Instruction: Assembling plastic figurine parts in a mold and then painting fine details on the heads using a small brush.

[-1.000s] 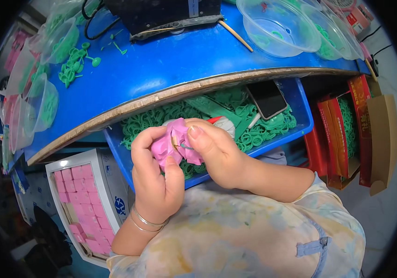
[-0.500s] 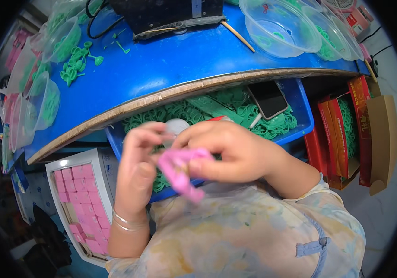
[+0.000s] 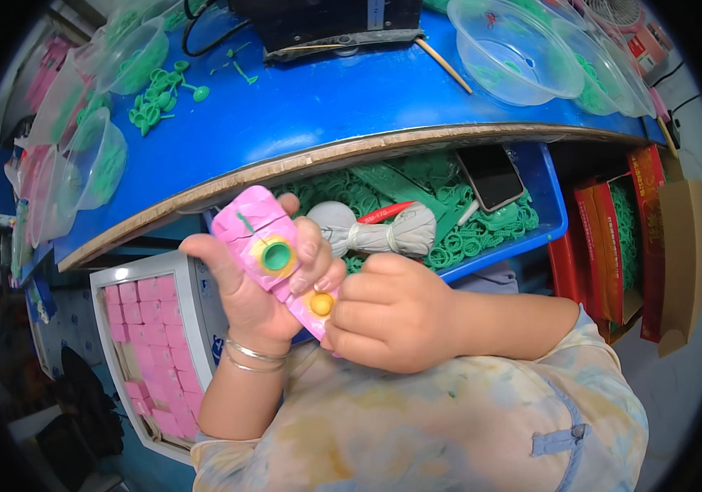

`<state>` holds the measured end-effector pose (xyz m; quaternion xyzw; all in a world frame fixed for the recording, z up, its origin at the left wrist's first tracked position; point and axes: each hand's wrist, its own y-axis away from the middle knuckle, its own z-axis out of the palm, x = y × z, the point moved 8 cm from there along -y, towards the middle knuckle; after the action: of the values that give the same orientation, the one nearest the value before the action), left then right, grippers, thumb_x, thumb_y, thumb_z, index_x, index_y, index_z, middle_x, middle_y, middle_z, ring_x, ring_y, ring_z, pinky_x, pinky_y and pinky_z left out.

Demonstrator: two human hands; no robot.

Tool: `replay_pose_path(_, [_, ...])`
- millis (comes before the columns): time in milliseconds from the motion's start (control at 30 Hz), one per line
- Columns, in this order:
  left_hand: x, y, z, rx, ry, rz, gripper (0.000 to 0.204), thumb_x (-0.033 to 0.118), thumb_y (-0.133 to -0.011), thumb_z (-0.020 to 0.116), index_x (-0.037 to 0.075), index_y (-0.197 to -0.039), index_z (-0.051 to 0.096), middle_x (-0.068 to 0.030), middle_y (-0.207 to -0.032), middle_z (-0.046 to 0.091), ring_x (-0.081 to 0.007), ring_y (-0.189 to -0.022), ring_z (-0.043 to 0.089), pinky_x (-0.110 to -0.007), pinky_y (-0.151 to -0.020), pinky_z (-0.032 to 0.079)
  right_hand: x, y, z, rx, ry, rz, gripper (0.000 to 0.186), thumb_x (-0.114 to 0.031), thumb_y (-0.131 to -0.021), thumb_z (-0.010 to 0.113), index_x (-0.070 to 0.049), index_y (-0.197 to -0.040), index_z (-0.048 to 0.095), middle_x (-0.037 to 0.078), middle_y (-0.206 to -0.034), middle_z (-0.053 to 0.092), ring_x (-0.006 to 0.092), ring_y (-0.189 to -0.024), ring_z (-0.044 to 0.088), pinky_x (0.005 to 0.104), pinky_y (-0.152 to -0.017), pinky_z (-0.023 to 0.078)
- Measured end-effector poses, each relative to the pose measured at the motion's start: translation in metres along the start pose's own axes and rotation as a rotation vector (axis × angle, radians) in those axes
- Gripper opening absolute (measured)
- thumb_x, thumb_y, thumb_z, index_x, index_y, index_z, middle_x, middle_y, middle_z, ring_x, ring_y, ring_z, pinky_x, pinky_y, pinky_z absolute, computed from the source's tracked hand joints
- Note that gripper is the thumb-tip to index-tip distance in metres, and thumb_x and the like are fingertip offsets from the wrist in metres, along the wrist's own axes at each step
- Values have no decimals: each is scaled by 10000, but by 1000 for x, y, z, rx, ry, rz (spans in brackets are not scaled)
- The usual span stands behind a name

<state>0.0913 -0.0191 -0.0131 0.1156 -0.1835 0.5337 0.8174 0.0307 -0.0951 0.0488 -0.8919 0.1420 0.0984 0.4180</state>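
Observation:
A pink rubber mould (image 3: 254,217) lies spread in two parts across my left hand (image 3: 256,303), whose fingers curl round its right edge while the thumb points away to the left. Set in the upper part is a round green piece (image 3: 275,256) with a yellow rim. The lower part carries a yellow domed knob (image 3: 321,304). My right hand (image 3: 392,316) is closed against the lower end of the mould, its fingertips hidden. Beyond the hands, a blue bin (image 3: 561,205) holds many green wax-like rings (image 3: 449,246), a tied whitish bundle (image 3: 408,231) and a phone (image 3: 490,176).
On the blue table (image 3: 326,102) stand a black machine (image 3: 338,25) and clear plastic bowls (image 3: 519,61). Loose green pieces (image 3: 154,98) and a wooden stick (image 3: 443,64) lie there. A white-framed box (image 3: 101,328) of pink blocks sits left; red boxes (image 3: 597,246) stand right.
The pink mould has risen up and left into my left palm, and its two parts now lie spread apart. My right hand has moved down to its lower end.

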Motion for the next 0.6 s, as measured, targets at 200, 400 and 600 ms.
replay_pose_path(200, [-8,1,-10,39,-221,-165,825,780,-725,210,10,-646,497,-42,-472,398,-102,-361,284,-215,-351,233,1,8,10,-11,0,7,157,-155,-601,620,-65,-635,496,31,-651,481,170,-617,462,303,-500,319])
replay_pose_path(400, [-12,5,-7,219,-274,-115,609,509,-879,181,15,-805,530,-156,-636,578,-187,-467,497,-265,-423,385,32,4,-26,146,-214,282,196,-142,-686,664,-54,-815,547,76,-725,509,246,-645,490,344,-583,390])
replay_pose_path(600, [-20,17,-12,302,-418,-167,570,456,-911,202,-4,-902,540,-141,-674,583,-214,-562,571,-300,-496,462,54,-7,-25,39,-259,436,211,-108,-727,611,-32,-909,536,114,-867,487,270,-764,509,348,-648,431])
